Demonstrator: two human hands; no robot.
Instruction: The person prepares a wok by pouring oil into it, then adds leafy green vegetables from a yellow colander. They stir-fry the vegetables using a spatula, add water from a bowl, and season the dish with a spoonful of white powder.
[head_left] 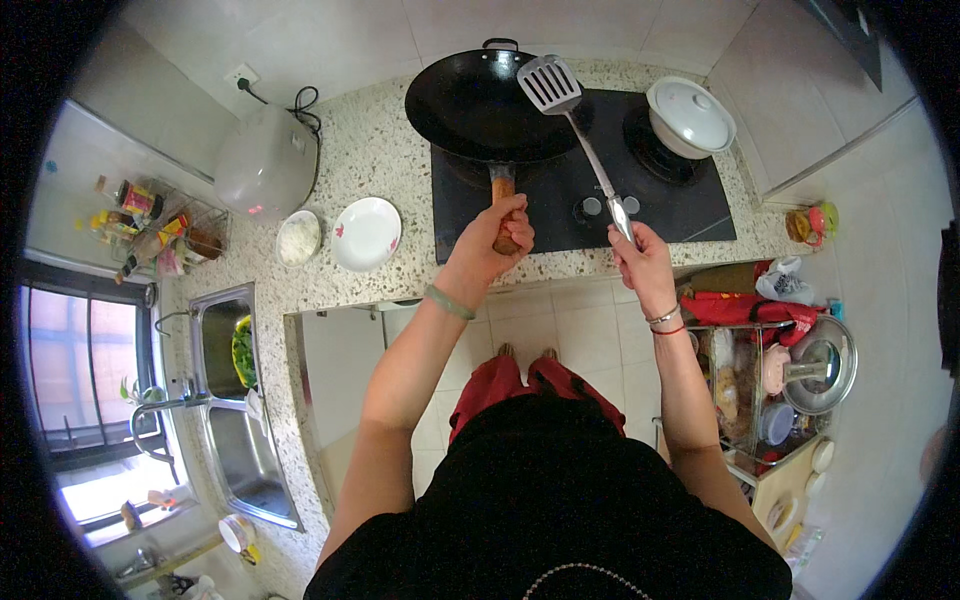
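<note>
My left hand [492, 238] grips the wooden handle of a black wok [478, 104] that sits on the left burner of the black stove top [560, 190]. The wok looks empty inside. My right hand [643, 262] holds the handle of a metal slotted spatula [552, 85]; its blade hovers over the wok's right rim. A white lidded pot [690, 116] rests on the right burner, beyond the spatula.
On the speckled counter [372, 150] left of the stove lie a white plate [365, 233], a small bowl of rice [298, 238] and a rice cooker [266, 165]. A double sink [232, 400] is at my left. A cluttered rack [775, 370] stands at my right.
</note>
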